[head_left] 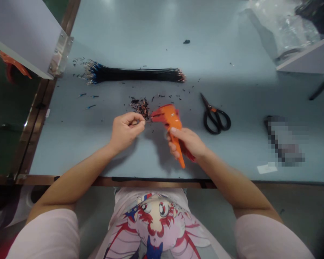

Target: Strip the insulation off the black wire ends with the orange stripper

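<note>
My right hand (187, 142) is wrapped round the handles of an orange wire stripper (173, 120), whose head points left. Close to its jaws, my left hand (128, 129) is closed in a pinch on a thin wire (148, 121); most of that wire is hidden by the fingers. Just beyond the fingertips lies a small heap of black and copper-coloured wire scraps (140, 107). Farther back, a long bundle of black wires (137, 75) stretches across the table, with blue and silvery ends at left and bare copper ends at right.
Black-handled scissors (216, 118) lie to the right of the stripper. Farther right are a blurred-out dark object (284, 140) and a white paper slip (267, 168). Clear plastic bags (288, 32) sit at the back right. A few short blue-ended pieces (90, 107) lie at left.
</note>
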A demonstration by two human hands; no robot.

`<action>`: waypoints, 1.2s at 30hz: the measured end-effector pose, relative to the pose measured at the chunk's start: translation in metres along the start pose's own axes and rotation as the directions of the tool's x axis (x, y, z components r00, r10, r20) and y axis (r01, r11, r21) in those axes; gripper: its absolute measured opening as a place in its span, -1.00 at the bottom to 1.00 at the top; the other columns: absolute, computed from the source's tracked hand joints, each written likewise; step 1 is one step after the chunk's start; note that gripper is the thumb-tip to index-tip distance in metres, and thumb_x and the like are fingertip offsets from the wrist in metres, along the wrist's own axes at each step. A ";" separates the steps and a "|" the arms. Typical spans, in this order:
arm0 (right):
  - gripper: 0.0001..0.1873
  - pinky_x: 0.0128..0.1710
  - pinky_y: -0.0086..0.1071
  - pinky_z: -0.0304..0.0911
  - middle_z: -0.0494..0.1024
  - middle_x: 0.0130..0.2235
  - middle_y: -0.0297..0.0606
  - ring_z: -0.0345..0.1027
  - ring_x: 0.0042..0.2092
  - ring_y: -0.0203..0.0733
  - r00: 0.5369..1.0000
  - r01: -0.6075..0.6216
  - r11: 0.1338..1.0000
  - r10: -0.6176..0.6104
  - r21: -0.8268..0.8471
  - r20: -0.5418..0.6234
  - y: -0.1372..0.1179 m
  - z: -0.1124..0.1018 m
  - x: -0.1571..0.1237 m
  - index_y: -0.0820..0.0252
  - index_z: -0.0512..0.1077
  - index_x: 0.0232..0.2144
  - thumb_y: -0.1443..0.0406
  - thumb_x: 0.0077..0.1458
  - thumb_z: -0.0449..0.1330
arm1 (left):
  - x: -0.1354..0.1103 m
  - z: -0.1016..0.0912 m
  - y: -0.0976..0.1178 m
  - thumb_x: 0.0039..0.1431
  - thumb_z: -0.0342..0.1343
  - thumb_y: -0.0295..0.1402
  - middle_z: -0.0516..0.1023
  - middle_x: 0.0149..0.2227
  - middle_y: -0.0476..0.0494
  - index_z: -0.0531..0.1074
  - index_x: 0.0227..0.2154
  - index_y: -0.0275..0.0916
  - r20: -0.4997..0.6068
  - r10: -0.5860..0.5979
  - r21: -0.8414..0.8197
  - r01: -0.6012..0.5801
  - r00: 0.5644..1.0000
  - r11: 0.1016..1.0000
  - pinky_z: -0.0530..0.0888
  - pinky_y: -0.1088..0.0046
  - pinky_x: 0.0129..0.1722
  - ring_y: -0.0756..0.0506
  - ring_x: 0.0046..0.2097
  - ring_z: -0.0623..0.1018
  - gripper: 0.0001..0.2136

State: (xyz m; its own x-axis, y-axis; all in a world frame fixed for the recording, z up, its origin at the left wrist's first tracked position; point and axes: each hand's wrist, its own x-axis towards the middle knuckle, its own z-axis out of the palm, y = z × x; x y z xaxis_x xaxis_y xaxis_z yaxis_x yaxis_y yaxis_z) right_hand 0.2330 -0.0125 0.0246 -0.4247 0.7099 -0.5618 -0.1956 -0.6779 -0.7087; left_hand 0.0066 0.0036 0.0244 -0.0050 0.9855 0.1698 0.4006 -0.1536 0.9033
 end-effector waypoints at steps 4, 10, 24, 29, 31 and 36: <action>-0.63 -0.67 -0.39 0.31 0.40 -0.61 -0.36 0.29 -0.67 -0.30 0.979 0.130 0.990 -0.119 0.059 -0.165 -0.015 -0.019 0.002 0.21 0.32 -0.46 0.02 0.02 0.23 | 0.011 -0.011 -0.009 -0.07 0.17 -0.39 0.25 -0.68 0.10 0.47 -0.54 -0.21 -0.182 -0.039 -0.060 0.028 0.983 0.998 0.14 0.56 -0.62 0.11 -0.62 0.17 -0.97; -0.60 -0.47 -0.27 0.45 0.55 -0.40 -0.13 0.54 -0.38 -0.03 0.994 -0.050 0.983 0.065 -0.178 0.083 0.000 -0.010 0.003 0.28 0.36 -0.31 0.07 -0.03 0.30 | 0.013 -0.001 -0.020 -0.01 0.17 -0.34 0.43 -0.56 0.04 0.49 -0.42 -0.19 -0.064 -0.106 -0.153 0.096 0.992 0.984 0.26 0.57 -0.58 0.09 -0.55 0.32 -0.92; -0.67 -0.40 -0.27 0.47 0.53 -0.38 -0.17 0.53 -0.36 -0.10 0.965 -0.006 0.992 0.038 -0.123 0.259 0.011 0.005 -0.001 0.32 0.36 -0.28 0.15 0.05 0.27 | -0.004 0.014 -0.011 0.03 0.17 -0.29 0.50 -0.49 0.00 0.50 -0.45 -0.26 0.054 -0.042 -0.097 0.047 0.998 0.994 0.35 0.56 -0.44 0.06 -0.46 0.41 -0.87; -0.63 -0.43 -0.29 0.47 0.53 -0.41 -0.19 0.53 -0.39 -0.13 0.970 0.019 0.988 0.020 -0.155 0.244 0.011 0.009 -0.004 0.32 0.35 -0.29 0.11 0.04 0.27 | -0.007 0.015 -0.009 0.03 0.16 -0.30 0.47 -0.52 0.01 0.48 -0.47 -0.26 0.049 -0.017 -0.112 0.023 0.999 0.993 0.34 0.56 -0.45 0.07 -0.48 0.39 -0.87; -0.64 -0.46 -0.31 0.47 0.52 -0.43 -0.20 0.52 -0.41 -0.15 0.969 0.035 0.985 0.008 -0.171 0.246 0.011 0.010 -0.005 0.32 0.34 -0.30 0.10 0.06 0.25 | -0.007 0.015 -0.009 0.03 0.16 -0.31 0.47 -0.51 0.00 0.47 -0.47 -0.27 0.045 -0.011 -0.121 0.017 0.999 0.993 0.34 0.56 -0.44 0.06 -0.47 0.40 -0.87; -0.67 -0.51 -0.38 0.44 0.50 -0.47 -0.25 0.49 -0.47 -0.21 0.968 0.065 0.980 -0.016 -0.190 0.249 0.013 0.011 -0.006 0.29 0.33 -0.33 0.10 0.11 0.20 | -0.007 0.015 -0.006 0.02 0.13 -0.37 0.43 -0.54 0.02 0.45 -0.48 -0.27 0.031 0.022 -0.095 -0.019 0.999 0.995 0.31 0.56 -0.46 0.07 -0.50 0.37 -0.92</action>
State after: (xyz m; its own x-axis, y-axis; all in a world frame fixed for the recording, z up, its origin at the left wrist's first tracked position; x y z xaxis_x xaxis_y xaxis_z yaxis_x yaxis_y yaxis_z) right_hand 0.2231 -0.0276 0.0238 -0.6285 0.6508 -0.4260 -0.0515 -0.5813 -0.8120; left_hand 0.0178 -0.0011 0.0119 0.0324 0.9837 0.1770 0.3116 -0.1782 0.9334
